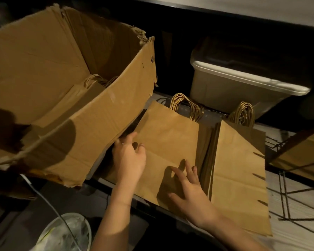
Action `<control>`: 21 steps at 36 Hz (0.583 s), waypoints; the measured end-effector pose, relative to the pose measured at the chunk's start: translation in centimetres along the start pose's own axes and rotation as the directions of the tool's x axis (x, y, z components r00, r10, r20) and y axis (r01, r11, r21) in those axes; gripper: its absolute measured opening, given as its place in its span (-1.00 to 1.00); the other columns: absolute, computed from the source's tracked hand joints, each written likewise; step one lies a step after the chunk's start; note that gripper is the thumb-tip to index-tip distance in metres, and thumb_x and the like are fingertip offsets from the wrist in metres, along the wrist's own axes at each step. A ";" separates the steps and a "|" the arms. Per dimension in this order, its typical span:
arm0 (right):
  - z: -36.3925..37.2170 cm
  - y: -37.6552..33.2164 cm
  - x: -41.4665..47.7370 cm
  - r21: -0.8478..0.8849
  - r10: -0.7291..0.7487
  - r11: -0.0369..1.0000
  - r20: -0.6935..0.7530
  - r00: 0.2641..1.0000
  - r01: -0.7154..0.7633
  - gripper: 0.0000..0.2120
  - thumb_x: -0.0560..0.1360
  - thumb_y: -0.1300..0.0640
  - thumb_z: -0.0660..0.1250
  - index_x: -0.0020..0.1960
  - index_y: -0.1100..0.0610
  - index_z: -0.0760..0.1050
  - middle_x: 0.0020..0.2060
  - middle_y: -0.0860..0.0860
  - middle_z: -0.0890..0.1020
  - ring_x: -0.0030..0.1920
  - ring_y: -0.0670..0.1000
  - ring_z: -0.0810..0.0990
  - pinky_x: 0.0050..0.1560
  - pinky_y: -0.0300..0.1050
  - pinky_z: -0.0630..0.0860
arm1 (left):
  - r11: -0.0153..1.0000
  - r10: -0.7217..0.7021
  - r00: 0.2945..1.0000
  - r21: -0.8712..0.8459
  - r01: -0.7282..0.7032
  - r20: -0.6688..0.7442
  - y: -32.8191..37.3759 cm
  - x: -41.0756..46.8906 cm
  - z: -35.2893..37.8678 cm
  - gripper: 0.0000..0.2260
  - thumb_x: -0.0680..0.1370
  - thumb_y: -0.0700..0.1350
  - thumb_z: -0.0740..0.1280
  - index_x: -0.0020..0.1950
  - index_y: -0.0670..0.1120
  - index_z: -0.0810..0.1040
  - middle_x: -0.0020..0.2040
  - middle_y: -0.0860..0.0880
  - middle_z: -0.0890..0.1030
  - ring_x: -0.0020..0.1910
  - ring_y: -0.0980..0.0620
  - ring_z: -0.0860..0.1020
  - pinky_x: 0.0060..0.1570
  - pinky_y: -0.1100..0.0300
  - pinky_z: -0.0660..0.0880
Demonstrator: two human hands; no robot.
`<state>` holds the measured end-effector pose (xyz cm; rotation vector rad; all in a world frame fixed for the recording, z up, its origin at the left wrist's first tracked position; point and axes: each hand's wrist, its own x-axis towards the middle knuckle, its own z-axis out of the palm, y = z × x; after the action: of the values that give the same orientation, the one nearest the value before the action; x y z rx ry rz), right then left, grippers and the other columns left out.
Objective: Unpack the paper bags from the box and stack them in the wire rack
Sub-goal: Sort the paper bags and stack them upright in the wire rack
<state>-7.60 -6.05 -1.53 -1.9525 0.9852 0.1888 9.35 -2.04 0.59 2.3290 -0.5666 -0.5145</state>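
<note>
Box [98, 124]: brown cardboard, open and tilted, upper left; torn rim, near flap in shadow, left side cut off by the frame. Bags [76, 98] inside it: flat brown paper with twine loops, count hidden by the box wall. Rack [281, 187]: dark wire shelf, seen bare only at right; the rest is covered by bags or lost in darkness. Left stack [170, 134]: flat bags lying on the rack, just beside and partly under the box's lower corner; its left edge is hidden in that shadow. Right stack [239, 169]: flat bags touching the left stack, overlapping its right edge, near corner running past the shelf front. Handles [187, 104]: twine loops bunched at the far ends of both stacks, the second bunch at right. My left hand [128, 158]: on the left stack at its left edge, fingers bent, one reaching toward the box corner; whether I have hold of the edge I cannot tell, the thumb side being in shadow. My right hand [192, 192]: flat on the left stack near its right edge, fingers [188, 169] spread and straight, gripping nothing. Bin [225, 91]: white plastic, back right, top in darkness. Tub [67, 232]: clear, bottom left, cut off, contents unreadable. Cable [43, 194]: thin, crossing above the tub.
</note>
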 end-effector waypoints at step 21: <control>-2.3 0.3 -1.0 0.706 0.186 0.708 -0.187 0.965 0.000 -0.36 0.49 -0.03 0.34 0.46 -0.20 0.09 0.41 -0.08 0.25 0.37 -0.06 0.28 0.41 -0.07 0.24 | 0.904 0.226 0.945 -0.312 -0.294 -0.235 3.5 -7.1 -1.8 -0.56 0.56 -0.26 0.28 0.31 0.19 0.37 0.23 0.14 0.51 0.26 0.11 0.48 0.25 0.19 0.41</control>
<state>-8.99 -7.34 0.05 -1.2236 1.1089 -0.3511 3.45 0.22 5.71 1.9065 -0.6285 -0.2324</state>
